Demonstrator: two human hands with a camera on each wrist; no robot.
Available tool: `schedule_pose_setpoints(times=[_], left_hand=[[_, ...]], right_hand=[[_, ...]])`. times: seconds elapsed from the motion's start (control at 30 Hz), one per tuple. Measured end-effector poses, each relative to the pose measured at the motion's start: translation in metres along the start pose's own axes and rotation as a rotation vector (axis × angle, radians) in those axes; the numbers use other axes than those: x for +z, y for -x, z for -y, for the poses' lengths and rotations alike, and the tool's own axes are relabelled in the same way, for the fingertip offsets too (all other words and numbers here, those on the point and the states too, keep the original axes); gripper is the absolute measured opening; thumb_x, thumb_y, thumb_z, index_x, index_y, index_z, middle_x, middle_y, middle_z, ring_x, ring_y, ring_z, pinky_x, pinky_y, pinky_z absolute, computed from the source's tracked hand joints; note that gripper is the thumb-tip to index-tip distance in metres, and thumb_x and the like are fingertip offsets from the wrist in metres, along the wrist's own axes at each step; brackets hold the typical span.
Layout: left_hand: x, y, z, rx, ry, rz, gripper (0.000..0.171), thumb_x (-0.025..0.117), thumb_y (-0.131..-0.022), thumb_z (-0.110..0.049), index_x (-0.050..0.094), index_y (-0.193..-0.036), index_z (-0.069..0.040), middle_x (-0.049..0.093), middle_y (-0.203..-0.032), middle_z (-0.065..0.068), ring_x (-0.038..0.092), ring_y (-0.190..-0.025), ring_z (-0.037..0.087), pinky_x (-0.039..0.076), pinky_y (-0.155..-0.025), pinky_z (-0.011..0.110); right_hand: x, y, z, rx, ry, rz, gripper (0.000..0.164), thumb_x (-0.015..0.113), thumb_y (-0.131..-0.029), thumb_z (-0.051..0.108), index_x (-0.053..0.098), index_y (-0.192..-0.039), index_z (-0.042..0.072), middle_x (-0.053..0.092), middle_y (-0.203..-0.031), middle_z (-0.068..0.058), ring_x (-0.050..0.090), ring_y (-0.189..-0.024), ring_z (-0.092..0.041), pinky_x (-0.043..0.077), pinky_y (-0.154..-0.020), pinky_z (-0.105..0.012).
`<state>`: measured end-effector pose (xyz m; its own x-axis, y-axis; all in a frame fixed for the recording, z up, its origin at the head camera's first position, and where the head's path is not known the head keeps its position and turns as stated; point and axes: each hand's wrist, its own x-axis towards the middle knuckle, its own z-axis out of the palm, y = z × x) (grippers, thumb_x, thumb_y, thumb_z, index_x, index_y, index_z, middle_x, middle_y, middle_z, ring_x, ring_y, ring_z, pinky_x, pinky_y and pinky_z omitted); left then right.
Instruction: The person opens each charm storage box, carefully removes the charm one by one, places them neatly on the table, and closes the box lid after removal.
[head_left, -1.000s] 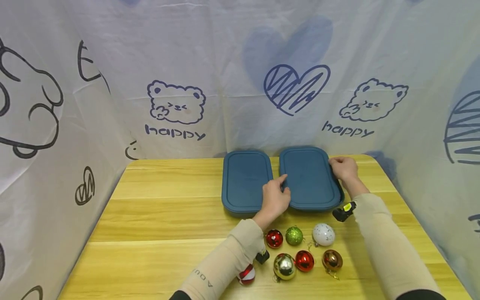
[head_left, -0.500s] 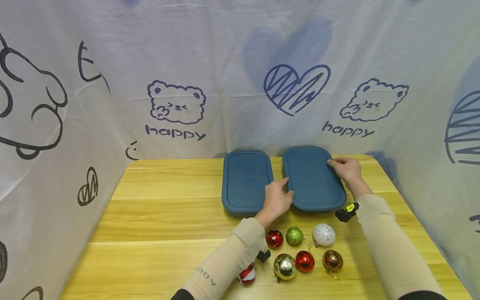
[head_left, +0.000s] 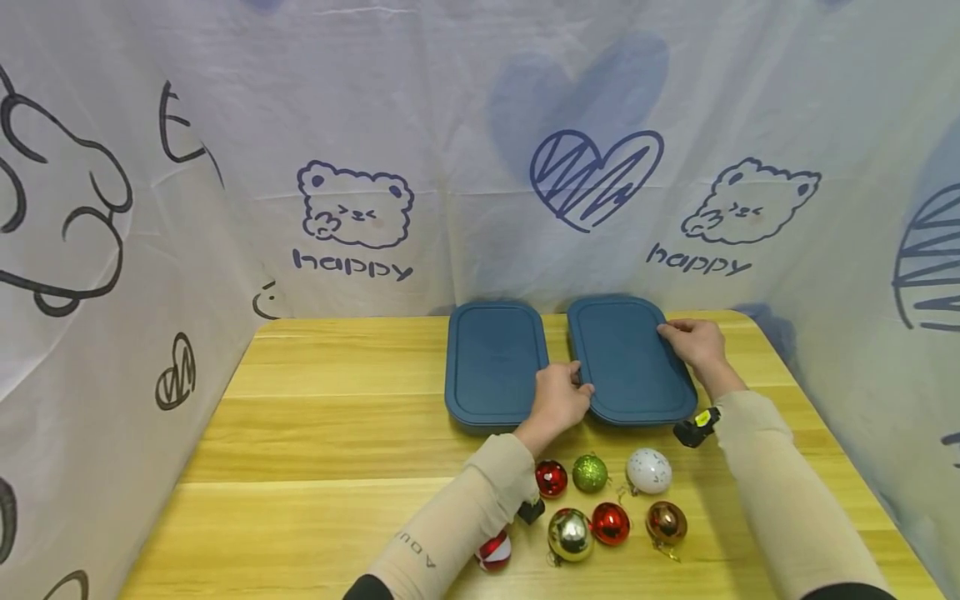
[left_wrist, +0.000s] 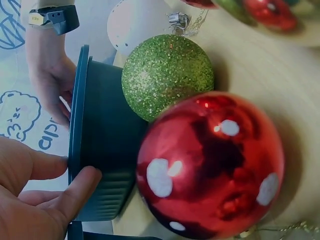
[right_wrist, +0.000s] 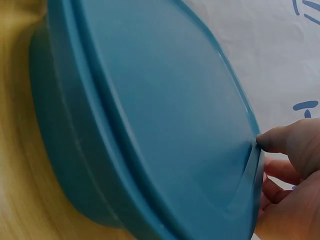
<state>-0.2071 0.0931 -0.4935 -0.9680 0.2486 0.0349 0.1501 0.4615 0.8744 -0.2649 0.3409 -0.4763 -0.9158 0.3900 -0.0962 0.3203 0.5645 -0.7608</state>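
Note:
Two blue lidded boxes stand side by side at the back of the table. My right hand (head_left: 696, 343) pinches the right edge of the right box's lid (head_left: 633, 358), thumb on top and fingers below; the lid bends slightly there in the right wrist view. At that lid's left edge my left hand (head_left: 561, 396) holds the rim between thumb and finger. In the left wrist view the lid rim (left_wrist: 78, 125) passes by those fingertips, above the ribbed wall of the box (left_wrist: 107, 140). The left box (head_left: 497, 362) has its lid on, partly behind my left hand.
Nearer me lie several ornament balls: a dark red one (head_left: 552, 478), glitter green (head_left: 590, 473), speckled white (head_left: 649, 471), gold (head_left: 571, 534), red (head_left: 611, 523) and brown (head_left: 666, 523). A red-and-white ball (head_left: 495, 552) shows beside my left sleeve. Cloth (head_left: 450, 167) hangs behind the table.
The right box's lid has shifted a little to the right, over the box edge that showed there earlier. My left hand has followed to the right and bent its outstretched index finger.

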Motion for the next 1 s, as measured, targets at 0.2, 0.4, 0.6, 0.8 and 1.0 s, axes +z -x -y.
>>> schedule_pose_setpoints(times=[0.2, 0.4, 0.6, 0.8, 1.0], left_hand=[[0.001, 0.0, -0.002, -0.012, 0.031, 0.009, 0.05, 0.07, -0.102, -0.008, 0.057, -0.148, 0.003, 0.061, -0.066, 0.007, 0.029, -0.045, 0.008, 0.031, -0.051, 0.022], [0.001, 0.001, -0.003, 0.001, 0.04, 0.019, 0.05, 0.069, -0.103, -0.008, 0.056, -0.149, 0.004, 0.038, -0.047, -0.002, 0.019, -0.04, 0.009, 0.023, -0.045, 0.022], [0.0, 0.0, -0.003, 0.023, 0.025, 0.014, 0.049, 0.069, -0.103, -0.008, 0.056, -0.148, 0.005, 0.037, -0.049, -0.002, 0.019, -0.041, 0.009, 0.023, -0.046, 0.023], [0.0, -0.001, -0.003, 0.042, 0.018, 0.008, 0.049, 0.069, -0.102, -0.008, 0.056, -0.148, 0.006, 0.037, -0.047, -0.003, 0.018, -0.042, 0.008, 0.022, -0.046, 0.023], [-0.001, -0.003, -0.003, 0.048, -0.001, 0.02, 0.049, 0.068, -0.103, -0.008, 0.055, -0.148, 0.007, 0.037, -0.044, -0.002, 0.021, -0.038, 0.009, 0.022, -0.044, 0.022]], right_hand=[[0.002, -0.003, -0.006, -0.023, 0.01, 0.025, 0.052, 0.055, -0.109, 0.028, 0.057, -0.146, -0.009, 0.054, -0.15, -0.034, 0.054, -0.138, -0.049, 0.048, -0.114, -0.057], [0.004, -0.006, -0.01, -0.026, 0.017, 0.021, 0.053, 0.054, -0.11, 0.03, 0.057, -0.147, -0.007, 0.054, -0.151, -0.032, 0.054, -0.138, -0.048, 0.048, -0.114, -0.057], [0.005, -0.008, -0.011, -0.033, 0.023, 0.014, 0.054, 0.054, -0.109, 0.033, 0.058, -0.146, -0.006, 0.055, -0.149, -0.032, 0.055, -0.136, -0.048, 0.049, -0.112, -0.056], [0.005, -0.008, -0.009, -0.046, 0.055, 0.006, 0.054, 0.054, -0.109, 0.034, 0.06, -0.145, -0.006, 0.058, -0.146, -0.032, 0.058, -0.133, -0.047, 0.05, -0.11, -0.056], [0.005, -0.007, -0.006, -0.051, 0.105, -0.019, 0.052, 0.055, -0.109, 0.034, 0.063, -0.142, -0.006, 0.062, -0.141, -0.032, 0.06, -0.129, -0.047, 0.052, -0.107, -0.055]])
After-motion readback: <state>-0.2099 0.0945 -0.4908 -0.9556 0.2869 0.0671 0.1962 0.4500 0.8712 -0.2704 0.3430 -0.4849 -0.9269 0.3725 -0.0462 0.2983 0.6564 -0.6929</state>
